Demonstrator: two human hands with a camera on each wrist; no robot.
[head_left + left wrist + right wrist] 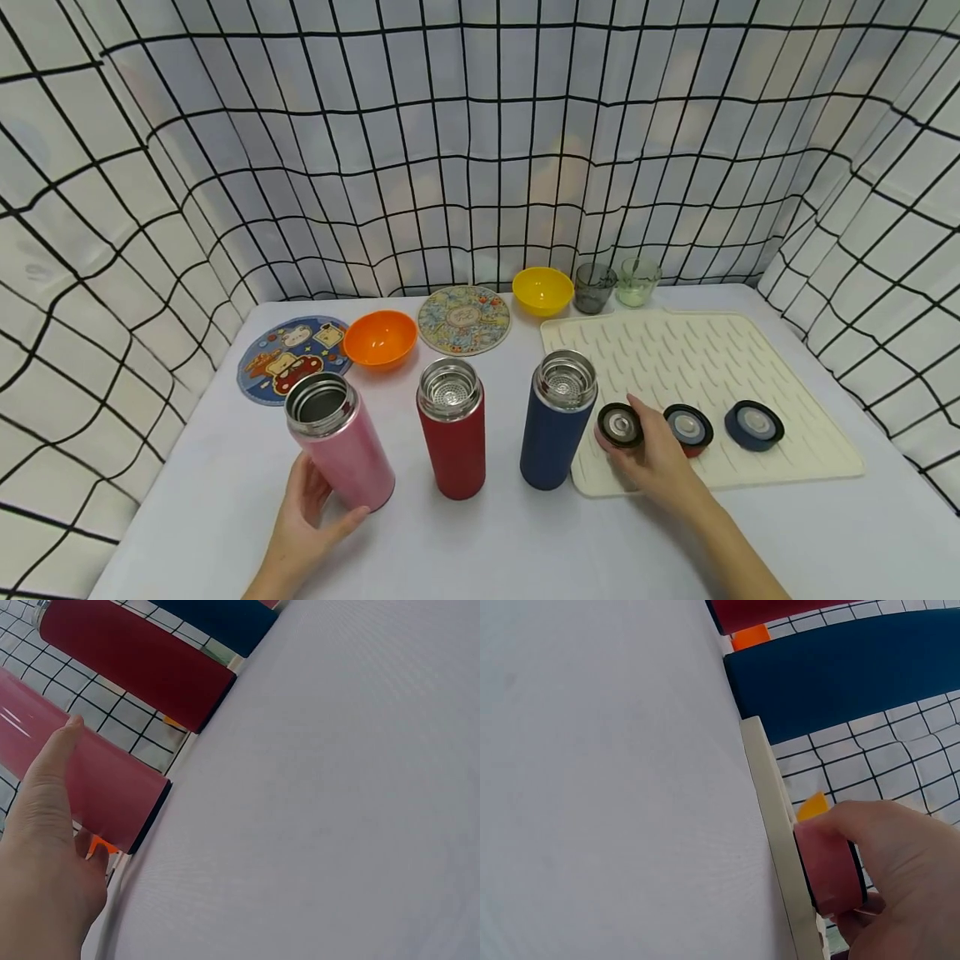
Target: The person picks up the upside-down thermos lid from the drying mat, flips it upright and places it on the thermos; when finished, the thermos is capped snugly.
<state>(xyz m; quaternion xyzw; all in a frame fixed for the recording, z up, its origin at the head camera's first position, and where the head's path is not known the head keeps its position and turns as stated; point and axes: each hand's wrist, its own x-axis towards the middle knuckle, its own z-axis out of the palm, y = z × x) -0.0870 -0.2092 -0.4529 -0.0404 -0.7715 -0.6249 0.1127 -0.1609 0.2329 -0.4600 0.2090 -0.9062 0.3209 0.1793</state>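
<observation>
A pink vacuum flask [347,462] stands lidless at the left. My left hand [307,517] is at its lower body, thumb extended in front and other fingers at its left side; in the left wrist view, the thumb [51,761] overlaps the flask. Whether they press on it is unclear. With my right hand [656,458] I grip a pink lid [829,866] by its sides, underside up, at the cream mat [780,375]. A red flask [454,450] and a blue flask [551,437], both lidless with strainers in their mouths, stand between my hands.
Right of my right hand, a red lid [688,427] and a blue lid [753,425] lie on the mat. Behind are an orange bowl [380,340], a yellow bowl [542,291], two glasses [594,289], and two round patterned mats [464,320]. Black netting [465,158] encloses the table.
</observation>
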